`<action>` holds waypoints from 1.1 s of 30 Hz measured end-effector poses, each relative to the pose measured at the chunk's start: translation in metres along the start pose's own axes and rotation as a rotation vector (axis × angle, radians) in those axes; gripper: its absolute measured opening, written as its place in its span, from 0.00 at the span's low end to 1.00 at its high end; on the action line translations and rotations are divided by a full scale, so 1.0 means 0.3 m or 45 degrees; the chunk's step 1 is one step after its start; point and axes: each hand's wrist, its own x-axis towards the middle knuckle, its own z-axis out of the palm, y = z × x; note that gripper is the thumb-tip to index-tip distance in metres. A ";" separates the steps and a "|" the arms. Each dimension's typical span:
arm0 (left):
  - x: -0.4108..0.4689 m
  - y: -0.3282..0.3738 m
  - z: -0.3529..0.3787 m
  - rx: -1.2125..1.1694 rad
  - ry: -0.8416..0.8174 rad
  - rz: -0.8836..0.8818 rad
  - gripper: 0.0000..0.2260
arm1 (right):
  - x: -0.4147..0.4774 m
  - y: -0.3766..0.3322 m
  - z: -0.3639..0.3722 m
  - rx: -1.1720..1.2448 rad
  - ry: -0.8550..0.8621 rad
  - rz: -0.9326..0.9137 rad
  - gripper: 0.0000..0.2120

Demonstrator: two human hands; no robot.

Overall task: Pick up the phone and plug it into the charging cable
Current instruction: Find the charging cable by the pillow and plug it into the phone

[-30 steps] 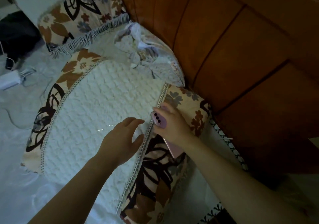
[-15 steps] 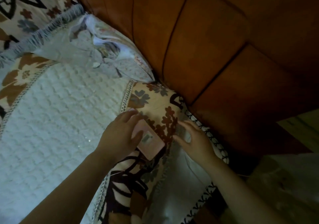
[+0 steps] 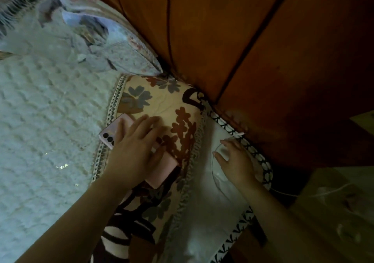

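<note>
A pink phone (image 3: 112, 132) lies back-up on the floral pillow (image 3: 162, 102), its camera lenses at the left end. My left hand (image 3: 137, 149) rests flat over the phone's middle, thumb along its right edge, holding it against the pillow. A thin white charging cable (image 3: 213, 168) loops over the white sheet (image 3: 204, 212) to the right of the pillow, its loose end (image 3: 239, 134) near the headboard. My right hand (image 3: 235, 160) hovers over the loop with fingers spread, fingertips touching or nearly touching the cable. Nothing is gripped in it.
An orange-brown padded headboard (image 3: 253, 50) runs along the back and right. A white textured blanket (image 3: 44, 121) covers the left. A crumpled pale cloth (image 3: 91, 31) lies at the top left. The cable (image 3: 293, 195) runs on off the bed's right edge.
The phone has passed from my right hand to my left, which now presses it on the pillow. My right hand has moved right to the cable. The view has shifted right.
</note>
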 end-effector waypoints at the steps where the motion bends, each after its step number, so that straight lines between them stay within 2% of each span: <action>1: -0.004 -0.002 0.003 0.005 0.006 0.007 0.24 | 0.001 0.007 0.021 -0.012 -0.012 0.019 0.20; 9: -0.003 -0.001 0.022 0.031 0.050 -0.012 0.24 | 0.027 0.010 0.127 -0.111 0.062 0.110 0.18; 15: -0.004 -0.006 0.028 0.053 0.058 -0.008 0.24 | 0.017 -0.006 0.149 -0.184 0.024 -0.042 0.17; 19: -0.006 -0.008 0.019 0.036 0.035 0.010 0.25 | -0.071 0.002 0.155 -0.096 -0.083 -0.152 0.24; 24: -0.022 -0.030 0.001 0.009 0.000 0.072 0.26 | -0.180 0.035 0.149 -0.050 -0.150 0.063 0.37; 28: -0.029 -0.038 0.001 0.001 -0.011 0.080 0.25 | -0.169 0.053 0.139 -0.001 -0.163 0.199 0.32; 33: -0.025 -0.039 0.004 -0.004 -0.004 0.070 0.24 | -0.079 0.025 0.126 0.148 0.127 0.351 0.27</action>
